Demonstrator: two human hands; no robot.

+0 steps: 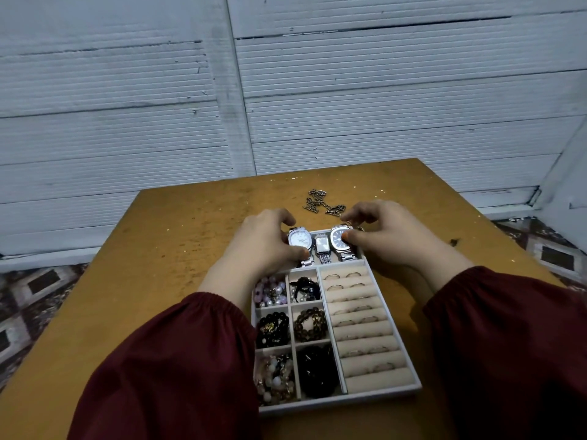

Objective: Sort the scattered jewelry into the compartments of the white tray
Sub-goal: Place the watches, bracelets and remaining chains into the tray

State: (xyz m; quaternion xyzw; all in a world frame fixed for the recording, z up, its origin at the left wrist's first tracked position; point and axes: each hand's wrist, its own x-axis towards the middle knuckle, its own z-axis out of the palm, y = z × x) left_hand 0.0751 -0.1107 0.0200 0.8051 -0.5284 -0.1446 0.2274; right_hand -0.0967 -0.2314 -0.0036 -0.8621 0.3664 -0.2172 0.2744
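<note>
The white tray (382,396) lies on the wooden table in front of me. Its far compartment holds three silver watches. My left hand (265,246) pinches the white-faced watch (299,238) at the left. My right hand (386,231) grips the dark-faced watch (339,238) at the right. A small rectangular watch (322,245) sits between them. Six small compartments at the left hold bead bracelets (309,323). The right section has beige ring rolls with several rings (352,275). A silver chain (322,203) lies loose on the table beyond the tray.
The wooden table (178,249) stands against a white ribbed wall (127,106). Patterned floor shows at both sides. Dark red sleeves (178,369) cover both my forearms and hide the tray's near left corner.
</note>
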